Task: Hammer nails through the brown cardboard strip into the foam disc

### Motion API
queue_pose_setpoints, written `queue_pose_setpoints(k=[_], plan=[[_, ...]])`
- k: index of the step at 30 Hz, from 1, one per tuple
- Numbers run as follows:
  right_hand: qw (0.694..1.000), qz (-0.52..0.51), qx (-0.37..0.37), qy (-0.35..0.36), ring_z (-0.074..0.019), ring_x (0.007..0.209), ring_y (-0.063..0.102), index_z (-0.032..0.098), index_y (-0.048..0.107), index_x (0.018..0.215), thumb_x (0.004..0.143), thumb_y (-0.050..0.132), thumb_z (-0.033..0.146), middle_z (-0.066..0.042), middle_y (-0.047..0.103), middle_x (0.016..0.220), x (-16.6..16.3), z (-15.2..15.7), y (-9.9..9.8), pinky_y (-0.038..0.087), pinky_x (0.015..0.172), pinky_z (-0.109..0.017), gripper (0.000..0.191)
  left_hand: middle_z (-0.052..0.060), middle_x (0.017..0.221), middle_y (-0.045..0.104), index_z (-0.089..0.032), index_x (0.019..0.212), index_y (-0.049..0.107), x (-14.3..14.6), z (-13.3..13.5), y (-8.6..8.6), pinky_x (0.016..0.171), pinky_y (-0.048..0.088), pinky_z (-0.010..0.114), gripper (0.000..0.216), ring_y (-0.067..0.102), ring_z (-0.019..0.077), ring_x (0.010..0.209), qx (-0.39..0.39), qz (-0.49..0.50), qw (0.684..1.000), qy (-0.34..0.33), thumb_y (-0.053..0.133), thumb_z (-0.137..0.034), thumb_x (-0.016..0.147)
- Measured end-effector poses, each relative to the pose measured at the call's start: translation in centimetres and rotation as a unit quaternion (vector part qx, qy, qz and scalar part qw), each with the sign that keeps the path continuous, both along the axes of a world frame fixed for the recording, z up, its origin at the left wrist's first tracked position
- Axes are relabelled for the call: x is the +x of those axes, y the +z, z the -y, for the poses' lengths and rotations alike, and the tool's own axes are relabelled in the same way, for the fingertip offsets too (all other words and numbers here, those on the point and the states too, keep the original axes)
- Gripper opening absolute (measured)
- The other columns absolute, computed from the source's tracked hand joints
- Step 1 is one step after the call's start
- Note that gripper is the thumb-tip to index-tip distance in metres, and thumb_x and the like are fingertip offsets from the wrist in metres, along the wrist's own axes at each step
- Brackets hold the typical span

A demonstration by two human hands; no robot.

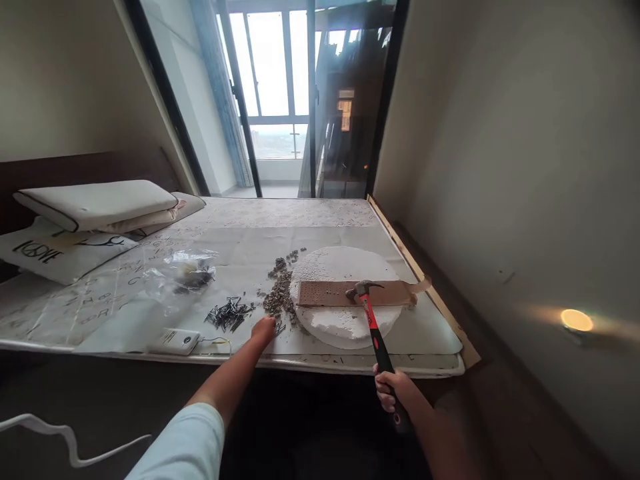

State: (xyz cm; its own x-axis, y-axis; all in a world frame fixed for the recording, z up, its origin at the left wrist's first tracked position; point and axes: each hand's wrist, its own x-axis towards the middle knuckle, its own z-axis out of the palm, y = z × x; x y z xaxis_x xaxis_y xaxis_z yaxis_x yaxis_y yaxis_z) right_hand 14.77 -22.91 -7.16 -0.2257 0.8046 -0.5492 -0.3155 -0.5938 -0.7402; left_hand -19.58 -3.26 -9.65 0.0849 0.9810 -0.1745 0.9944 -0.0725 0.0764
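Observation:
My right hand [393, 390] is wrapped round the black lower handle of a claw hammer [372, 317] with a red upper shaft. The hammer's head rests over a brown strip of board [325, 293] dotted with small marks or holes. Under the strip lies a round white foam-like slab [345, 261]. My left hand [263, 329] is closed, low beside a heap of small grey-brown bits [279, 293]; whatever its fingers hold is hidden. A few nails [280, 328] lie just right of it. To its left is a pile of dark nails [229, 313].
A clear plastic bag [193, 273] with dark contents and a white power bank [175, 340] with a short cable lie on the left. Pillows [100, 203] are stacked at the far left of the mattress [280, 210]. A wooden bed rail [410, 257] runs along the right, near the wall.

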Motion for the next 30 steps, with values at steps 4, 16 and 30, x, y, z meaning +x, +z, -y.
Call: queue_pose_setpoints(k=[4, 16, 30], plan=[[1.000, -0.008, -0.002, -0.015, -0.0047, 0.029, 0.027, 0.023, 0.038, 0.076, 0.052, 0.047, 0.028, 0.014, 0.030, 0.040, -0.2, -0.4, -0.2, 0.017, 0.033, -0.018, 0.027, 0.011, 0.101, 0.066, -0.017, 0.093, 0.064, 0.4, -0.8, -0.2, 0.070, 0.043, 0.026, 0.023, 0.061, 0.0196, 0.088, -0.001, -0.012, 1.000, 0.019, 0.047, -0.013, 0.077], [0.998, -0.065, -0.007, -0.026, -0.0047, 0.030, 0.026, 0.023, 0.038, 0.076, 0.055, 0.045, 0.023, 0.013, 0.030, 0.041, 0.3, -0.7, -0.7, 0.015, 0.034, -0.019, 0.022, 0.005, 0.074, 0.068, -0.016, 0.072, 0.059, -0.2, -3.4, 7.0, 0.069, 0.048, 0.030, 0.012, 0.064, 0.0226, 0.081, -0.036, 0.366, 0.925, 0.096, 0.062, -0.026, 0.067], [0.996, -0.081, -0.004, -0.024, -0.0041, 0.030, 0.025, 0.022, 0.039, 0.074, 0.054, 0.047, 0.024, 0.013, 0.030, 0.041, 0.6, -1.0, -1.0, 0.014, 0.034, -0.018, 0.022, 0.009, 0.084, 0.066, -0.014, 0.074, 0.055, 16.4, -6.5, 10.0, 0.089, 0.052, 0.027, 0.012, 0.064, 0.0154, 0.093, -0.182, 0.661, 0.719, 0.110, 0.052, -0.017, 0.086]])
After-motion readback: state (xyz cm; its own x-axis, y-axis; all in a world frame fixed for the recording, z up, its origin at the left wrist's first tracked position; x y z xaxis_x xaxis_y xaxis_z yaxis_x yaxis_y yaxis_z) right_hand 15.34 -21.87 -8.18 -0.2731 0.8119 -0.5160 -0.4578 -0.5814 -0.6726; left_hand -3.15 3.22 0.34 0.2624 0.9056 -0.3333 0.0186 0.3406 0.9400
